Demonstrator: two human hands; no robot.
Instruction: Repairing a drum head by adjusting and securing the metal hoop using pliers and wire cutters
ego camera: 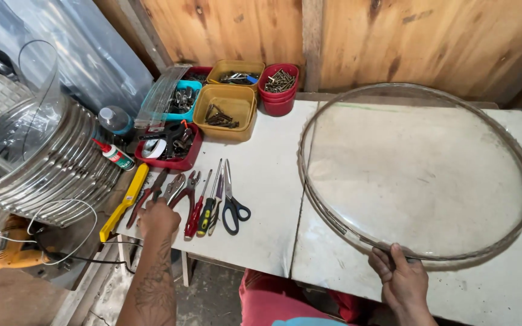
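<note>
A large round clear disc with a metal rim lies flat on the white table. My right hand grips the rim at its near edge. My left hand rests on a row of hand tools at the table's left edge, its fingers over the handles of the pliers. Beside it lie a red-handled screwdriver, another screwdriver and black-handled scissors. A yellow level lies just left of the hand.
Trays and tubs of screws and bits stand at the back: yellow, red, and a red tray of small parts. A glue bottle and a ribbed metal drum stand left; an orange drill lies below.
</note>
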